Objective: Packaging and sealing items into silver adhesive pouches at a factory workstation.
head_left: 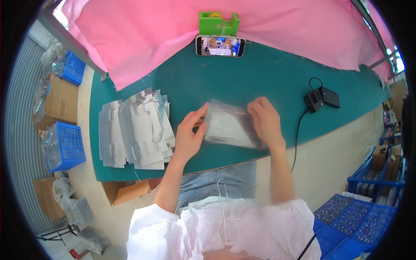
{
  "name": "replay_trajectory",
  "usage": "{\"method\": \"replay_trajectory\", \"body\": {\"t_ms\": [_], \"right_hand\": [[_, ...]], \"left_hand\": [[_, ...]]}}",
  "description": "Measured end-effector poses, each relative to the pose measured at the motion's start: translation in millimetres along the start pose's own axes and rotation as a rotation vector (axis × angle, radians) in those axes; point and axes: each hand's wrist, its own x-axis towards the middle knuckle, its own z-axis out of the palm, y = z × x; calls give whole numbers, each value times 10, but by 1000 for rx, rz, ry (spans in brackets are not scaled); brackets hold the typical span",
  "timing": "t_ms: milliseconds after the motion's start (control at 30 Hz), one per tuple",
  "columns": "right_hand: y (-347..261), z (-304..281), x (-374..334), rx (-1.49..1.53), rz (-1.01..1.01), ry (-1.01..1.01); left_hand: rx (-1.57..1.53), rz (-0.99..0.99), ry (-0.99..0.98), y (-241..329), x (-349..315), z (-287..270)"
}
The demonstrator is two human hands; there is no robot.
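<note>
A clear plastic bag, or a thin stack of such bags, lies on the green tabletop between my hands. Its shiny film is creased, and whether one or several layers are there is hard to tell. My left hand closes on the bag's left edge, with the index finger along it and the thumb lower down. At the opposite edge, my right hand has its fingers curled together on the film. Left of my left hand sit overlapping grey-white die-cut card sheets with slots and tabs.
A phone leans on a green tape dispenser at the back, before a pink cloth. A black device with a cable lies right. Blue crates and cartons stand left; blue trays are lower right.
</note>
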Motion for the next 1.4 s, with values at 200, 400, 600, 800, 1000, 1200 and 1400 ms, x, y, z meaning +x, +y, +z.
{"method": "replay_trajectory", "body": {"t_ms": [200, 400, 600, 800, 1000, 1200, 1400], "right_hand": [[62, 52, -36, -68, -107, 37], [108, 50, 29, -152, -127, 18], [100, 4, 30, -54, -69, 73], [260, -30, 36, 3, -105, 13], [255, -83, 54, 92, -58, 6], [305, -79, 46, 155, -44, 18], [328, -98, 32, 150, -69, -6]], "left_hand": [[157, 79, -17, 27, -26, -7], [121, 132, 32, -28, -69, 23], [21, 56, 28, 62, -74, 79], [169, 111, -99, 21, -89, 73], [-3, 23, -272, 79, -79, 11], [17, 71, -388, 63, -83, -19], [121, 118, -420, 47, -88, -10]]}}
